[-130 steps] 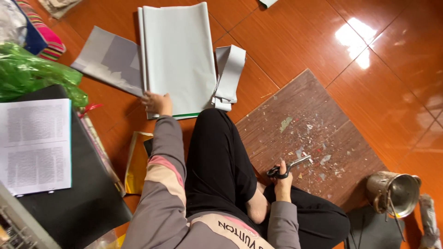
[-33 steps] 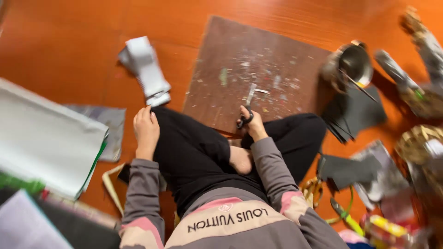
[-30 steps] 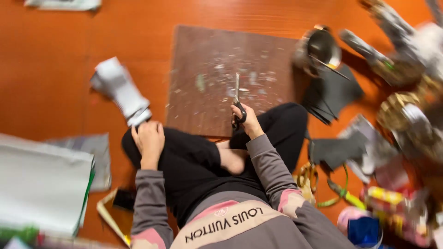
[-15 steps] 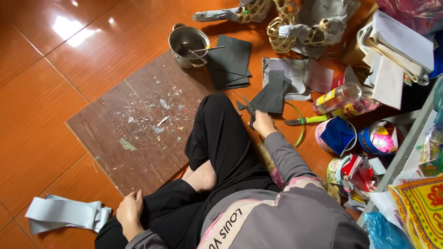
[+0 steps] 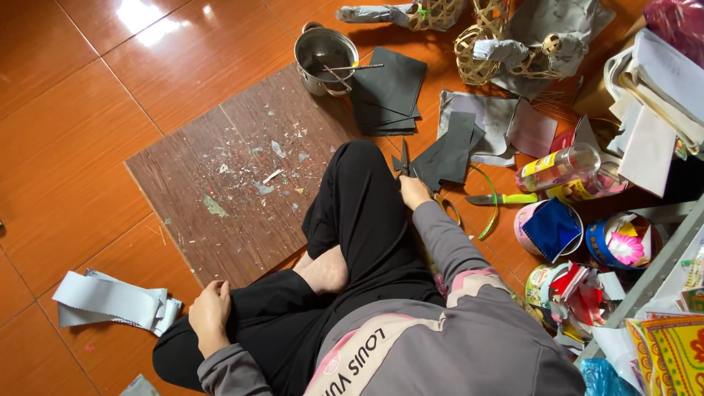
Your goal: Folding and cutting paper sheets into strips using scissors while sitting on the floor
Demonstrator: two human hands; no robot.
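I sit cross-legged on an orange tiled floor in black trousers. My right hand (image 5: 414,192) grips a pair of scissors (image 5: 405,158), blades pointing away from me, beside my right knee and next to loose dark grey paper pieces (image 5: 447,154). My left hand (image 5: 210,317) rests on my left knee with fingers curled and nothing in it. A folded grey paper strip (image 5: 110,301) lies on the floor just left of that hand.
A worn brown board (image 5: 235,176) flecked with scraps lies in front of me. Beyond it stand a metal pot (image 5: 323,55) and a stack of dark sheets (image 5: 389,92). To the right are a green-handled knife (image 5: 499,199), a bottle (image 5: 557,167), round tins (image 5: 550,229), woven baskets (image 5: 484,55), paper stacks.
My view has swung right from the grey paper rolls to the clutter. My right hand carried the scissors off the board to the dark paper by my right knee. My left hand stays on my knee.
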